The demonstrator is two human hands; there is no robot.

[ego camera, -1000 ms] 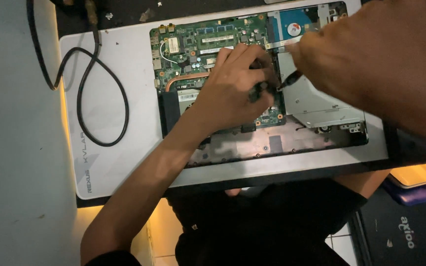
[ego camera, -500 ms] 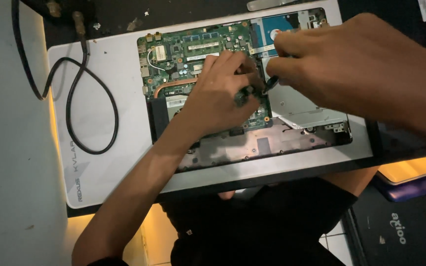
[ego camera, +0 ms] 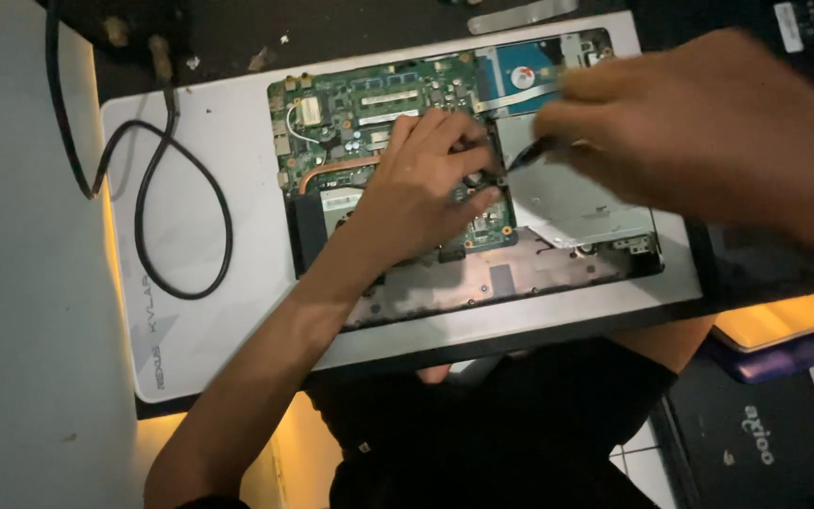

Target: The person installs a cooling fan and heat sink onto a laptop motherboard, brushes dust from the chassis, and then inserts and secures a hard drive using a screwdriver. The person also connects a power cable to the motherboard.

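An opened laptop (ego camera: 567, 302) lies bottom-up with its green motherboard (ego camera: 360, 104) exposed. My left hand (ego camera: 426, 193) rests on the board, its thumb and fingers curled around a small dark part (ego camera: 494, 179) at the board's right edge. My right hand (ego camera: 699, 141), blurred, comes in from the right and grips a thin dark tool (ego camera: 529, 154). The tool's tip points at that same spot, just beside my left fingertips. The hand hides most of the tool's shaft.
A hard drive (ego camera: 520, 73) sits at the laptop's top right, with a silver metal bay (ego camera: 572, 203) below it. The laptop lies on a white mat (ego camera: 200, 320) with a looped black cable (ego camera: 181, 217). A dark closed laptop (ego camera: 756, 443) is at the lower right.
The view has shifted, so the laptop sits slightly further left in frame. Both hands stay at the same spot on the board's right edge, and the tool tip has barely moved.
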